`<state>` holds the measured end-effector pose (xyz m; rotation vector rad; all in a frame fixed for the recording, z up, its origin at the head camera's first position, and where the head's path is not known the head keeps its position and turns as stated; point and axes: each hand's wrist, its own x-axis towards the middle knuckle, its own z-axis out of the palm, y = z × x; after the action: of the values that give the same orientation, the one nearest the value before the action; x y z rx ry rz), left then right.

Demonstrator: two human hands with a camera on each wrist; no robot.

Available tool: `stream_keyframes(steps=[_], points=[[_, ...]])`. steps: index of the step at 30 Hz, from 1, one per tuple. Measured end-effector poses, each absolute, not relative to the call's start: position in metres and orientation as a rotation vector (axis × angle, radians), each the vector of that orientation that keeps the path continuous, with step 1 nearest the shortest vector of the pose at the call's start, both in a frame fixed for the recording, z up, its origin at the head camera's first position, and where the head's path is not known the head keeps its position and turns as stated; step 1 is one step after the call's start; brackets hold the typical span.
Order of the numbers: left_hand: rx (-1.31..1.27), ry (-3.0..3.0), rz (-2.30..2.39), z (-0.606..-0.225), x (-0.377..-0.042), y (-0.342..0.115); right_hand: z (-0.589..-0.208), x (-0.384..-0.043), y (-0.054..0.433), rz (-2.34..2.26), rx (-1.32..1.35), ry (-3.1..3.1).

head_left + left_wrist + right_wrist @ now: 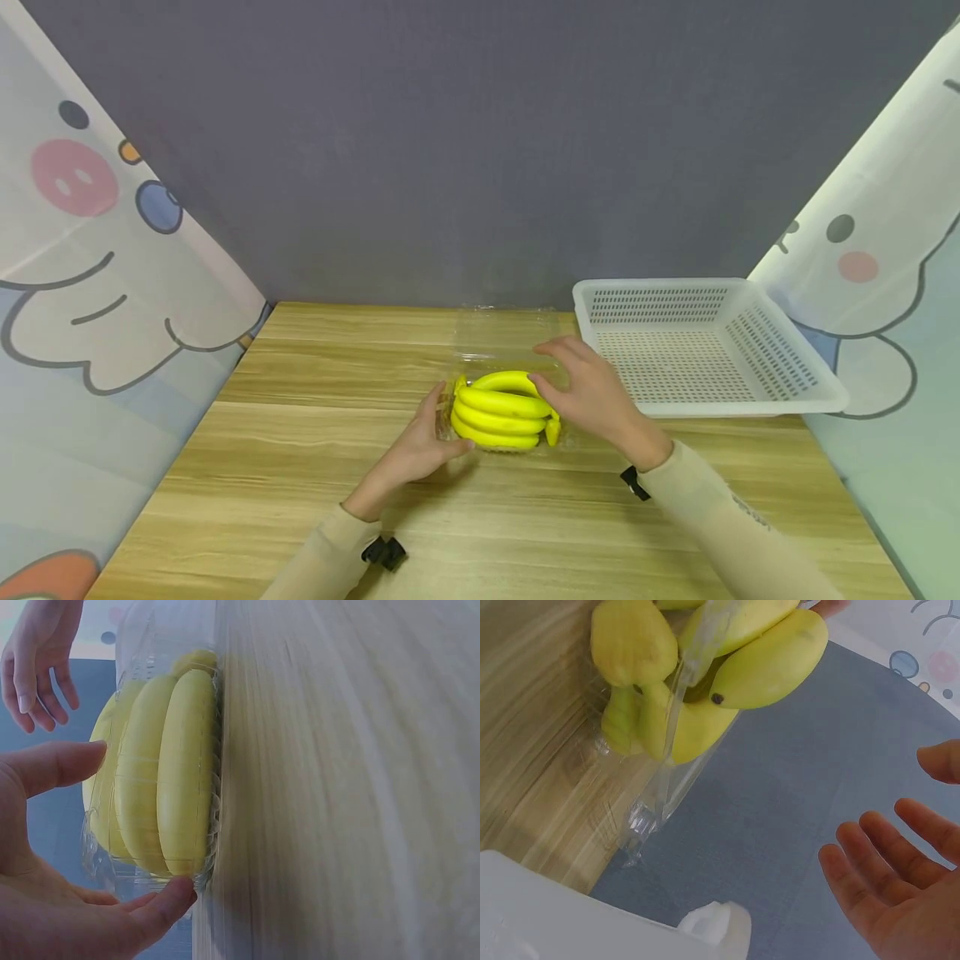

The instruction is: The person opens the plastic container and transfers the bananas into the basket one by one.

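A bunch of yellow bananas (501,417) lies in a clear plastic box (142,881), its transparent lid (506,333) opened back towards the grey panel. My left hand (420,443) holds the left end of the box, thumb along the front side and fingers around the left end. In the left wrist view, the fingertips (174,894) touch the box near the tabletop. Over the right end of the bananas hovers my right hand (588,387), fingers spread and slightly bent. The right wrist view shows a gap between that hand and the bananas (769,671).
A white perforated plastic basket (787,406) stands to the right of the box on the wooden table (300,492). Behind the table rises a grey panel (420,150). Cartoon-printed sheets (90,275) flank both sides.
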<state>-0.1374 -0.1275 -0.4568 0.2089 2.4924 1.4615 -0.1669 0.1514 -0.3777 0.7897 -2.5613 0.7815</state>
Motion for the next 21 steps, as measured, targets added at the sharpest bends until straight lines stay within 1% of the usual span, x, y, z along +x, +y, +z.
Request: stream_keyframes(steps=[10, 21], points=[[0.193, 2.494, 1.452, -0.455, -0.136, -0.127, -0.381, -0.161, 0.144, 0.593, 0.852, -2.53], [0.201, 2.483, 1.469, -0.457, -0.137, -0.127, -0.388, -0.159, 0.134, 0.509, 0.889, -2.465]])
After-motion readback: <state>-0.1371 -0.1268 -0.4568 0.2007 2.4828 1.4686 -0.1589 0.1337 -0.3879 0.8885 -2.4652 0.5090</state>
